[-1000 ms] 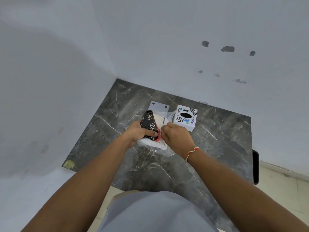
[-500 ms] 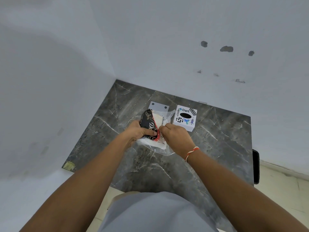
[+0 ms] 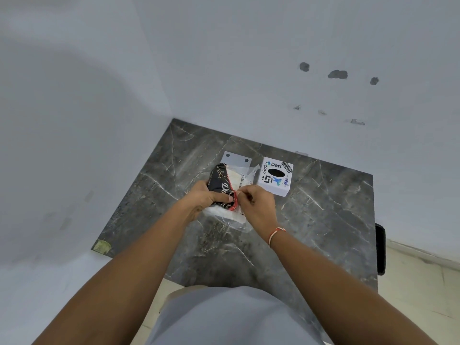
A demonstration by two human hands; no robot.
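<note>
1. The left hand (image 3: 202, 197) is curling round the black packet (image 3: 220, 181), which is lying on a clear bag (image 3: 239, 220) on the dark table (image 3: 323, 220).
2. The right hand (image 3: 256, 205) is pinching the packet's red edge (image 3: 232, 207).
3. The packet is looking soft, light and crinkly, so holding the edge is best.

Glossy black printed wrapper (image 3: 220, 181), crinkly clear plastic bag (image 3: 234, 219), matt white box (image 3: 275, 179), polished grey marble-look tabletop (image 3: 311, 220).

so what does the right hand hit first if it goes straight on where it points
Likely the black packet, whose red edge the right hand pinches, then the left hand; depth is unclear.
</note>
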